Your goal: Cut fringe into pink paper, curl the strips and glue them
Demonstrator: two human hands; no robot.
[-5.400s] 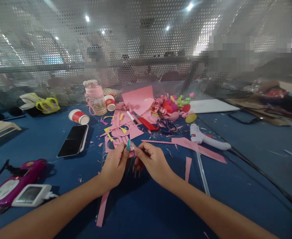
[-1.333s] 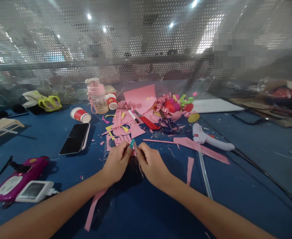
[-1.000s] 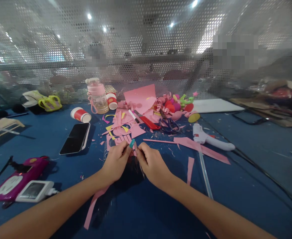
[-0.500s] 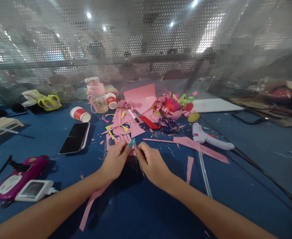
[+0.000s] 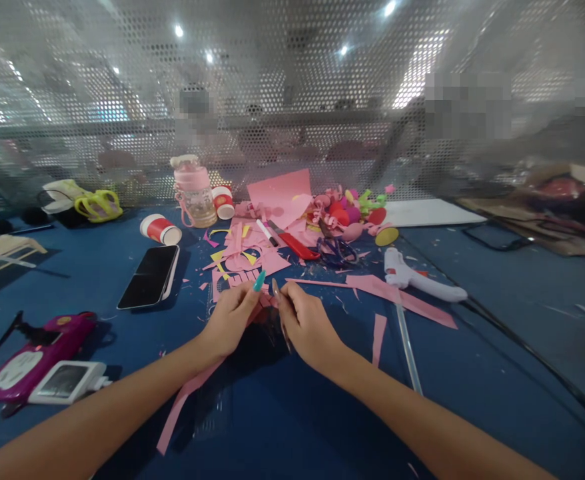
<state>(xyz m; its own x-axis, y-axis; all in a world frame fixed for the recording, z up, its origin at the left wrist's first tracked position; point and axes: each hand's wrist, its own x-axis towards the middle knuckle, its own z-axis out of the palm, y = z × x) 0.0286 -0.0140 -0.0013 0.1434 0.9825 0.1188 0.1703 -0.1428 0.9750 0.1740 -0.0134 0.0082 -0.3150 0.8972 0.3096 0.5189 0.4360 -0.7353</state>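
Bottle: a clear bottle with a pink top (image 5: 196,193) is stood upright near the perforated metal screen (image 5: 272,83).
Cups: one red-and-white paper cup (image 5: 158,229) is laid on its side, its mouth turned rightward; a second paper cup (image 5: 223,201) is tipped just beside the bottle.
Phone: a dark-screened phone (image 5: 148,277) is laid flat on the blue desk (image 5: 292,427), near the first cup.
Purple case: a glossy purple device (image 5: 45,350) is set at the near left, with a small white device (image 5: 66,382) just beside it.
Wooden frame: a pale slatted frame (image 5: 12,248) is cut off at the left.
White board: a flat white board (image 5: 430,213) is placed below the screen.
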